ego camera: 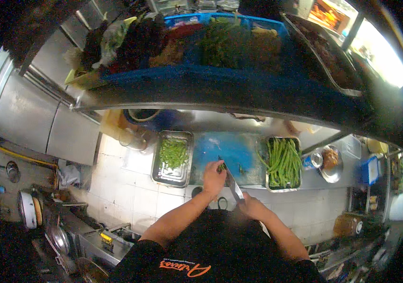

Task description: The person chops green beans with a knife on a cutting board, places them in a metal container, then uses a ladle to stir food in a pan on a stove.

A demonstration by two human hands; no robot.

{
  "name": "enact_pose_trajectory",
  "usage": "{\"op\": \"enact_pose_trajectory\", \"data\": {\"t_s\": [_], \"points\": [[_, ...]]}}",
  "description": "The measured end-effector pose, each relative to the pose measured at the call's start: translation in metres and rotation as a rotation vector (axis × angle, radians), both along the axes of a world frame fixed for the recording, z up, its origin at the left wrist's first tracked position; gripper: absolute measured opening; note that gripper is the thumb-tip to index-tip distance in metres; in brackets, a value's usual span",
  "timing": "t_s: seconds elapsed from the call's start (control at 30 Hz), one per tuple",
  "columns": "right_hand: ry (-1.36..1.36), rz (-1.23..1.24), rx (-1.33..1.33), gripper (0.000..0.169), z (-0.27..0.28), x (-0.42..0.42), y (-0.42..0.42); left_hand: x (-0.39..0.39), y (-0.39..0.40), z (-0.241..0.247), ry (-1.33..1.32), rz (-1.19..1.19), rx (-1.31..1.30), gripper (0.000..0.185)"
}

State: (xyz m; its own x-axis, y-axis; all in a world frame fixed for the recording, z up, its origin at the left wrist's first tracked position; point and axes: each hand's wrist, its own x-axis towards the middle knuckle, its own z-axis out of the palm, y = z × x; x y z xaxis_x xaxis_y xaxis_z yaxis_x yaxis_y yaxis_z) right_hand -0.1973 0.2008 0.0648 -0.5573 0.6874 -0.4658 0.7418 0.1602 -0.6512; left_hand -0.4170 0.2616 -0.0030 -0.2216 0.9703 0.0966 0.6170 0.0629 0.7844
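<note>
A blue cutting board [206, 148] with a worn, pale border lies before me. My left hand [215, 177] presses a small bunch of green beans [221, 166] against it with bent fingers. My right hand [254, 207] grips the handle of a kitchen knife [234, 185], whose blade runs up beside the beans and my left fingertips. Small dark green scraps [242, 170] lie right of the blade. Left of the board, a steel tray [173, 179] holds cut green pieces. Whole long beans [283, 162] fill another steel tray [282, 190] on the right.
A shelf edge [201, 107] crosses above the worktop, carrying a blue crate [187, 70] of vegetables and a metal tray [323, 53]. Right of the beans stand a can [312, 161] and a metal bowl [332, 173] with brownish food. A clear container [132, 139] stands at left.
</note>
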Motion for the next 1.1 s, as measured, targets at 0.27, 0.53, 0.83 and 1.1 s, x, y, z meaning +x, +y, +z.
{"op": "enact_pose_trajectory", "data": {"t_s": [0.27,0.53,0.83,1.1], "points": [[-0.031,0.062,0.091,0.043,0.053,-0.066,0.048,-0.123,0.013,0.071,0.161,0.273,0.121,0.037],[-0.147,-0.001,0.13,0.034,0.016,0.027,0.004,-0.151,-0.021,0.07,0.28,0.185,0.153,0.035],[-0.214,-0.2,0.355,0.036,-0.02,0.014,0.017,0.046,0.067,0.08,0.174,-0.56,0.089,0.027],[0.029,-0.249,0.155,0.048,-0.058,-0.002,-0.001,0.124,0.109,0.033,0.544,-0.946,0.122,0.024]]}}
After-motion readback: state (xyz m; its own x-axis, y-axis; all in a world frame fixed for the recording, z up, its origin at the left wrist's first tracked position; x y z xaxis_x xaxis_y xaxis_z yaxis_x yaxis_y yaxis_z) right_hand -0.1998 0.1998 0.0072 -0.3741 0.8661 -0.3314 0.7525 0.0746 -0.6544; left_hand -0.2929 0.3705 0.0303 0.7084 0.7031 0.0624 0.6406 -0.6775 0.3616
